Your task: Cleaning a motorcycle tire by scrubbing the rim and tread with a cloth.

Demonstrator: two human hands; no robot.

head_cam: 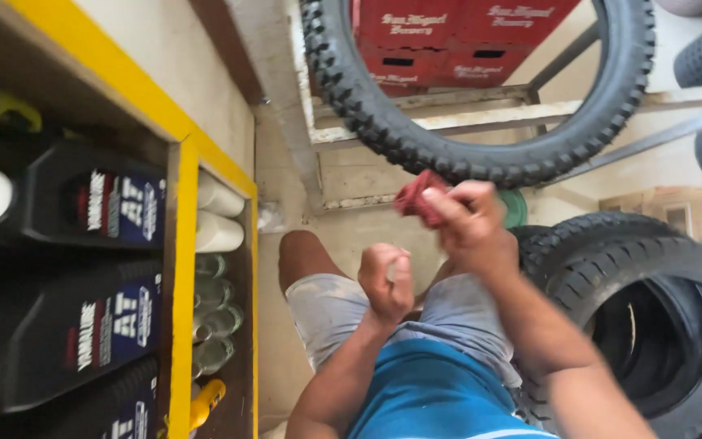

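My right hand [471, 223] is raised in front of me and grips a crumpled red rag [418, 197] between thumb and fingers. My left hand [386, 283] is just below and to the left of it, closed in a fist around a small grey object [392, 271] that is mostly hidden by the fingers. The two hands are close but apart. Below them are my knee, grey shorts [331, 302] and blue shirt [436, 390].
On the left, a yellow-framed shelf [182, 268] holds black oil bottles [83, 203], white-capped containers and glass jars. A knobby tyre [416, 142] hangs ahead in front of red crates [448, 41]. More tyres [652, 309] are stacked at the right.
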